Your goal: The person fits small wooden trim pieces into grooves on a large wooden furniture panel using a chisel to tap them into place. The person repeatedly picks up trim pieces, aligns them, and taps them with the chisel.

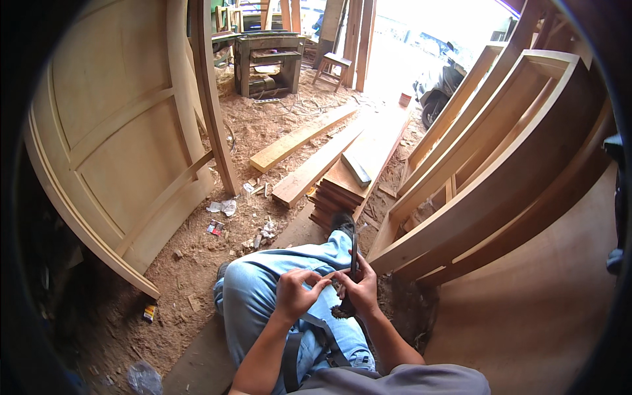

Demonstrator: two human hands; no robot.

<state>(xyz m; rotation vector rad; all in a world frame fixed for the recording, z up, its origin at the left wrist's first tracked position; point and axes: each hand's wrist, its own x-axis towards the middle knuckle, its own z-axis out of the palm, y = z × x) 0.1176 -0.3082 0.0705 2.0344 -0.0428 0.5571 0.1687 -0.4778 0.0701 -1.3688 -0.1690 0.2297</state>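
Observation:
My right hand (361, 291) is closed round a long dark thing with a rough, bristly-looking lower end (342, 311); its thin upper part sticks up past my fingers. My left hand (297, 293) has thumb and fingertips pressed together, close against the right fingertips. Whatever lies in that pinch, if anything, is too small to make out. Both hands are above my lap, over light blue jeans (260, 280). A black strap (291, 359) lies across the jeans.
Ahead lie stacked brown boards (339, 191) with a grey block (356, 169) on top. Two timber beams (299, 138) rest on the shavings. A panelled door (125, 125) leans at left, wooden frames (487, 158) at right. Behind are a workbench (270, 49), a stool (334, 62) and a motorcycle (438, 89).

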